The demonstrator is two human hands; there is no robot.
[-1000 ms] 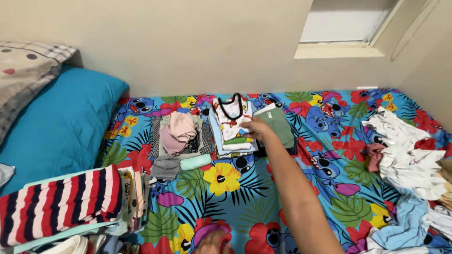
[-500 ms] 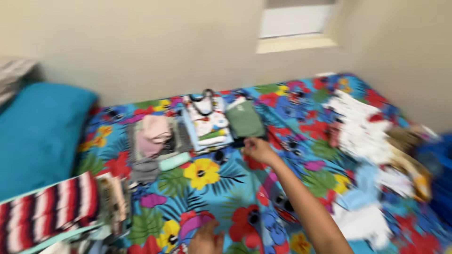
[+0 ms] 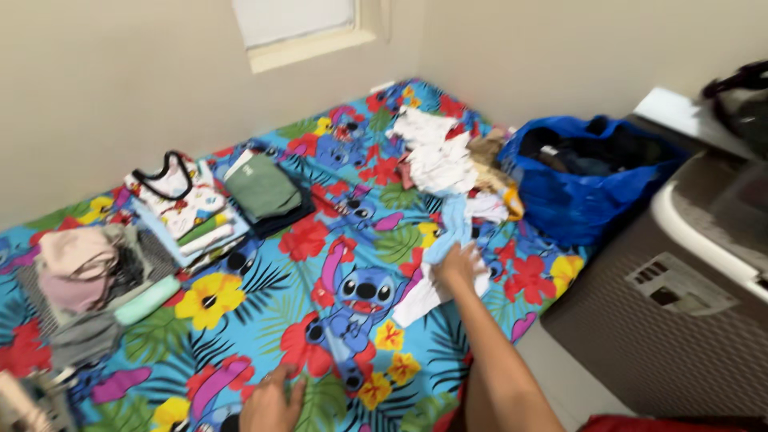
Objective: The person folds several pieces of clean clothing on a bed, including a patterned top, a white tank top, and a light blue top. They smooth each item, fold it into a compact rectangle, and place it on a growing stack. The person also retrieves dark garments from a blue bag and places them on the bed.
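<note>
Light-blue garment [image 3: 450, 240] lies crumpled under right hand [image 3: 458, 266].

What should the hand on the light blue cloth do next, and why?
Probably close the fingers and lift it. The right hand lies on the light blue cloth at the edge of the loose heap of unfolded white clothes, while folded stacks, like the folded green garment, sit further left. The left hand rests on the flowered bedsheet.

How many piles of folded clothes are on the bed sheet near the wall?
3: a pink-and-grey pile at far left, a white-topped stack beside it, and a green-topped stack to its right. Others may lie beyond the left edge.
</note>
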